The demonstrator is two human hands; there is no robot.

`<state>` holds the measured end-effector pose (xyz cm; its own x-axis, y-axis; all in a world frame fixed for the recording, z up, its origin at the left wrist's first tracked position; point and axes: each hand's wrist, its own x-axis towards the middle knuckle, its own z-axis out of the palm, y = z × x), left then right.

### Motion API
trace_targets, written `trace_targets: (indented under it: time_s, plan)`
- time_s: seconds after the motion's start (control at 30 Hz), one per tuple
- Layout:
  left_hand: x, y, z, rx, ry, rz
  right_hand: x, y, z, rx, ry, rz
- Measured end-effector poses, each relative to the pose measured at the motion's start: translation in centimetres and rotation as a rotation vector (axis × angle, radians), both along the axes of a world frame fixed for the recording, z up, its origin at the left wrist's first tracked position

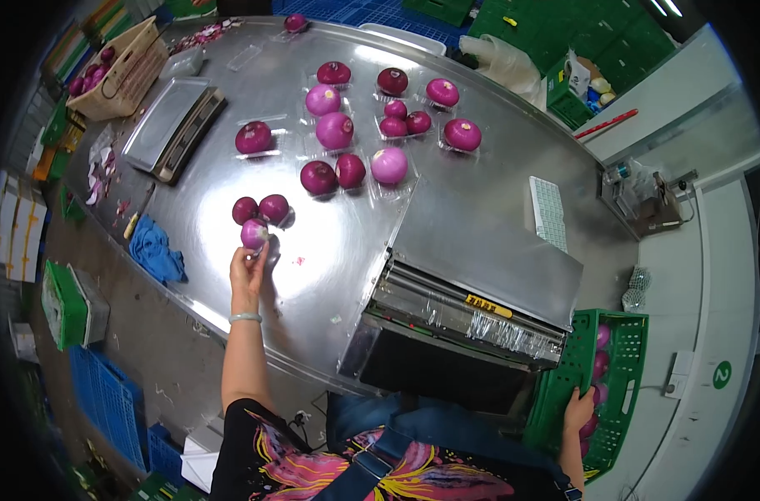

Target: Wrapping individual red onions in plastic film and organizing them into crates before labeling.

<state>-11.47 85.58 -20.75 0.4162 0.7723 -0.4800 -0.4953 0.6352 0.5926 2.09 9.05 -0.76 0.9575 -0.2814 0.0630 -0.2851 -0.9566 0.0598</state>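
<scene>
My left hand [247, 272], with a bracelet at the wrist, pinches the near edge of a group of three red onions over the steel table. The nearest is a paler red onion [254, 233]. Two darker ones, a left onion [245, 211] and a right onion [274, 208], sit behind it. A clear tray under them barely shows. Down at the right, my right hand [579, 410] is at the inner rim of a green plastic crate [633, 357], beside a red onion [600, 394] in it. Whether its fingers grip the rim or that onion is unclear.
Clear trays of red onions, such as a large onion [389, 166], stand across the steel table [330, 263]. A film wrapping machine [467, 313] is at the front right. A scale [173, 128], blue cloth [156, 249], knife [137, 216] and basket [120, 78] line the left.
</scene>
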Motion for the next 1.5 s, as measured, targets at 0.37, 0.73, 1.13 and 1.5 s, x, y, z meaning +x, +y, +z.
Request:
trace_targets:
  time_s: [0.37, 0.73, 1.13, 1.5]
  plan:
    - [-10.7, -10.8, 8.3, 0.09, -0.034, -0.137, 0.6, -0.8, 1.3, 0.104, -0.294, 0.362]
    - [10.1, -23.8, 20.8, 0.081, -0.195, -0.934, 7.1, 22.4, 4.2, 1.884, 0.475, 0.42]
    - [22.2, -31.7, 16.2, 1.135, 0.484, -1.323, 13.3, 17.7, -2.2, 1.458, 0.222, 0.24]
    - [10.8, -24.6, 18.7, 1.608, 0.871, -0.708, 8.1, 7.8, 0.4, 0.559, -0.042, 0.471]
